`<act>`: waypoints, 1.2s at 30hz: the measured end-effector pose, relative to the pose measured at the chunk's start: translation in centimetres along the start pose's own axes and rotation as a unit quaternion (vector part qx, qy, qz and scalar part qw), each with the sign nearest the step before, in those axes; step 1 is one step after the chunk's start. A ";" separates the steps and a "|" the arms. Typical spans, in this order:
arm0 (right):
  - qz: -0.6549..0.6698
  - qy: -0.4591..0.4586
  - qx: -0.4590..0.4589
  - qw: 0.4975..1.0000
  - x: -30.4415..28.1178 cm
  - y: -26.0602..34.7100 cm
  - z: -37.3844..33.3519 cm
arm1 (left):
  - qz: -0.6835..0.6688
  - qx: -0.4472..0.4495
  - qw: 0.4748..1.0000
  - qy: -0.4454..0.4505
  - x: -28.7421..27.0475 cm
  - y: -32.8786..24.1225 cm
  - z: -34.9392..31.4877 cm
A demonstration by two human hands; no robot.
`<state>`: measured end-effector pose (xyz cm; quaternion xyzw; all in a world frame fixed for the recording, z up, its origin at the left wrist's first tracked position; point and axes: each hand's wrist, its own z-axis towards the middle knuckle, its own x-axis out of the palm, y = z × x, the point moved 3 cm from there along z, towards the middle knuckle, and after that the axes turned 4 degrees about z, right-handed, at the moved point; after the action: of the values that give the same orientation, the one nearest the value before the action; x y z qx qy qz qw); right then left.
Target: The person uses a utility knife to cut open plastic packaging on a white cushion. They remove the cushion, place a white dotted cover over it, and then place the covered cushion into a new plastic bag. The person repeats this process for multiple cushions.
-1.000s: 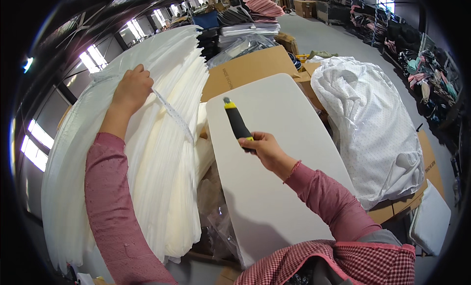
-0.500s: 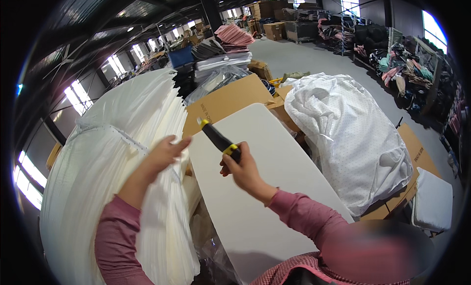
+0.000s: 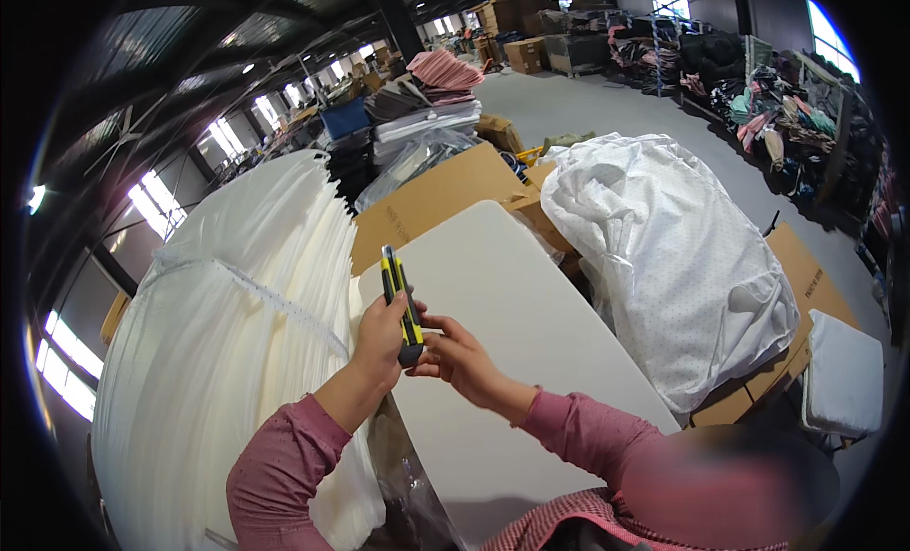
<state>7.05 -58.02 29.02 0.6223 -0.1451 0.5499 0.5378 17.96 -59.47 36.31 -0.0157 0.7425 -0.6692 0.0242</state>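
Both hands are on a yellow-and-black knife (image 3: 399, 300) here, held up over the near left edge of the white desk (image 3: 531, 361). The left hand (image 3: 379, 338) is wrapped round the lower part of the handle from the left side, fingers closed on it. The right hand (image 3: 455, 357) comes in from the right and pinches the bottom end of the knife with fingertips and thumb, so it's gripping too, just lighter. The knife stands nearly upright, tip pointing away from the person; can't tell if any blade is out, it's too small to see.

Left of the hands there's a big stack of white foam sheets (image 3: 218, 361) standing on edge, with a thin plastic strap (image 3: 275, 300) running across it at a slant — the strap is close to the left hand but not touching it. Behind the desk a brown cardboard sheet (image 3: 431, 196) leans, and to the right sits a bulky white bag (image 3: 664, 257), just beside the desk edge. A white cushion (image 3: 844, 380) lies on more cardboard at the far right.

Both sleeves are pink, forearms coming in from the bottom. Further back it's warehouse stuff — stacked fabric (image 3: 417, 106) and boxes (image 3: 517, 49) across a grey floor
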 end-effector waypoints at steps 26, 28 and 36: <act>0.017 0.051 0.074 0.996 2.0 2.3 0.0 | 0.130 0.014 0.981 0.143 -1.9 -0.5 -2.1; -0.021 0.077 0.109 0.991 1.4 2.4 1.2 | 0.616 0.237 0.740 0.130 -5.5 -4.9 -0.8; -0.340 0.033 0.145 0.929 2.6 -1.4 6.7 | 0.933 0.291 0.206 -0.050 -19.3 -15.9 2.6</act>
<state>12.60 -61.95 31.67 0.6871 0.1737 0.3692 0.6012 37.24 -62.62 52.10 0.6629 -0.0279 -0.3304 0.6713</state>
